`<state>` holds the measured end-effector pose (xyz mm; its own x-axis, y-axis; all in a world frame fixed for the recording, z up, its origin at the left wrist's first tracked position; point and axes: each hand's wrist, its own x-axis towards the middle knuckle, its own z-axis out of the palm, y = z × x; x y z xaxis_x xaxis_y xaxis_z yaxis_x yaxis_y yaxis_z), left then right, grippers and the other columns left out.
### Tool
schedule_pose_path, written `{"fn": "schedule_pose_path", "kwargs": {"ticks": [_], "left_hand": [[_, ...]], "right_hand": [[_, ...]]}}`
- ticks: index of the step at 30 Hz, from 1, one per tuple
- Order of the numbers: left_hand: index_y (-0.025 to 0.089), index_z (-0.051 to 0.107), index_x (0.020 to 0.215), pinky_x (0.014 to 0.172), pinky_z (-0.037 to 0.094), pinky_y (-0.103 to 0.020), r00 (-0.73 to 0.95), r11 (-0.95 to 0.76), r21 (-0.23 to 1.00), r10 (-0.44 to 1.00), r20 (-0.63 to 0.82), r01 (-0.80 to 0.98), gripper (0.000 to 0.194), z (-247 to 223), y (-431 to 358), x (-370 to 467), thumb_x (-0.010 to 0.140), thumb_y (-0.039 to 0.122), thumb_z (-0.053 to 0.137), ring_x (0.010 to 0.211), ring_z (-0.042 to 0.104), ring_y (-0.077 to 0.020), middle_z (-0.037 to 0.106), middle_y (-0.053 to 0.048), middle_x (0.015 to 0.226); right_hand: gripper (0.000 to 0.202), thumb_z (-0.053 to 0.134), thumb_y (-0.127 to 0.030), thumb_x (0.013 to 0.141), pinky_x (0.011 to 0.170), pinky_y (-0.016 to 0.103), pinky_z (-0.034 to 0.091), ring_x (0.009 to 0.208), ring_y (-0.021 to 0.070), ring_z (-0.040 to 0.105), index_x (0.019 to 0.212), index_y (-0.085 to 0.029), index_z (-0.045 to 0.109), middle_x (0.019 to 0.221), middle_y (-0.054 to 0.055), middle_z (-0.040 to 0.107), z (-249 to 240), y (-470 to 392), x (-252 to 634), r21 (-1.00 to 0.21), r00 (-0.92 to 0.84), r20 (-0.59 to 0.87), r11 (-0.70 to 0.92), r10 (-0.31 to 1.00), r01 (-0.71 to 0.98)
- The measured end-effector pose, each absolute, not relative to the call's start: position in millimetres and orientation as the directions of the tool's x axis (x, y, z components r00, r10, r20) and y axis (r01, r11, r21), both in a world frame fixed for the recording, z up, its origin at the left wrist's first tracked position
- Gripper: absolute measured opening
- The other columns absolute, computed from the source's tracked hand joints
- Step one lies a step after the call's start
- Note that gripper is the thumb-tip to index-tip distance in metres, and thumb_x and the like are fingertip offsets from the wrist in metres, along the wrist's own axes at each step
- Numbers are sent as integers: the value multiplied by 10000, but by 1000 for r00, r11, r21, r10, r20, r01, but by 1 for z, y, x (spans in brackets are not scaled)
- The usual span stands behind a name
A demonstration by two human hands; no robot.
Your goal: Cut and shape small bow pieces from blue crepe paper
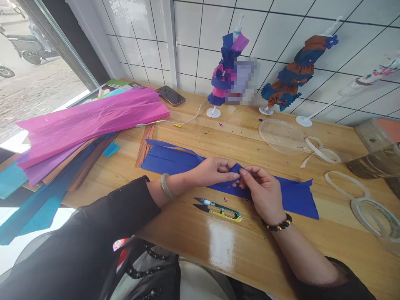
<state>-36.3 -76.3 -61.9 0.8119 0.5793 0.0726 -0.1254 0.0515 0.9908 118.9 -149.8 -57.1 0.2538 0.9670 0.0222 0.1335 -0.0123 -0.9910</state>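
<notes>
My left hand and my right hand meet over the middle of the table, fingertips closed. Between them they pinch a small piece of blue crepe paper, partly hidden by the fingers. Beneath both hands a long strip of blue crepe paper lies flat, stretching out to either side, with a narrow raised fold along its far left edge. Just in front of the hands rests a pair of thread snips, yellow and green with dark blades.
Pink crepe paper tops a stack of coloured sheets at left. A phone lies by the wall. Two decorated paper stands rise at the back. To the right are a clear plastic disc, white tape rolls and a container.
</notes>
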Motion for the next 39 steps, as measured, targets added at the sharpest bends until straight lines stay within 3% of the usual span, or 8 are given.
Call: {"fn": "schedule_pose_path", "kwargs": {"ticks": [4,8,15,21,28,33,39], "left_hand": [[101,575,767,626,418,-196,790,-26,994,604,100,-106,248,-66,-75,-36,774,349,583,646,546,-75,620,-17,723],[98,577,752,578,373,-193,806,-145,989,583,99,-17,256,-66,-76,-37,794,347,537,601,482,-66,579,0,682],[108,578,736,531,320,-173,807,-265,962,581,109,61,282,-65,-79,-39,790,380,525,558,391,-48,488,40,612],[110,596,755,561,377,-179,821,-151,988,568,57,36,289,-64,-78,-39,785,393,549,567,465,-53,559,19,638],[91,593,783,717,473,-240,832,62,998,554,-15,-23,272,-59,-77,-39,780,363,580,718,603,-106,661,-63,787],[93,589,794,720,487,-249,843,94,995,538,-22,-34,286,-60,-77,-39,766,377,597,725,623,-117,673,-70,799],[93,608,883,782,491,-286,865,193,979,499,-44,-61,348,-57,-79,-40,731,406,632,764,629,-129,676,-79,852]], "right_hand": [[206,674,-348,726,526,251,505,522,114,576,827,-178,618,571,-15,602,-56,-150,118,-991,237,29,-4,971,134],[249,663,-351,734,565,273,533,556,112,587,921,-188,649,717,8,640,-55,-150,117,-987,191,30,-1,981,159],[149,658,-339,739,562,260,530,595,116,576,778,-196,671,734,10,645,-55,-153,118,-978,206,95,53,974,204],[179,638,-371,749,575,245,481,627,120,556,772,-199,682,748,14,653,-55,-153,120,-961,253,124,53,959,272],[332,525,-465,815,524,266,422,549,133,507,834,-180,694,570,12,575,-62,-150,126,-977,240,59,6,969,212],[227,632,-421,742,520,248,418,533,113,479,770,-201,679,588,-13,567,-54,-152,121,-969,241,64,3,968,246],[162,650,-360,739,509,226,384,533,95,453,721,-201,669,587,-25,565,-56,-152,122,-977,280,89,29,956,210]]}}
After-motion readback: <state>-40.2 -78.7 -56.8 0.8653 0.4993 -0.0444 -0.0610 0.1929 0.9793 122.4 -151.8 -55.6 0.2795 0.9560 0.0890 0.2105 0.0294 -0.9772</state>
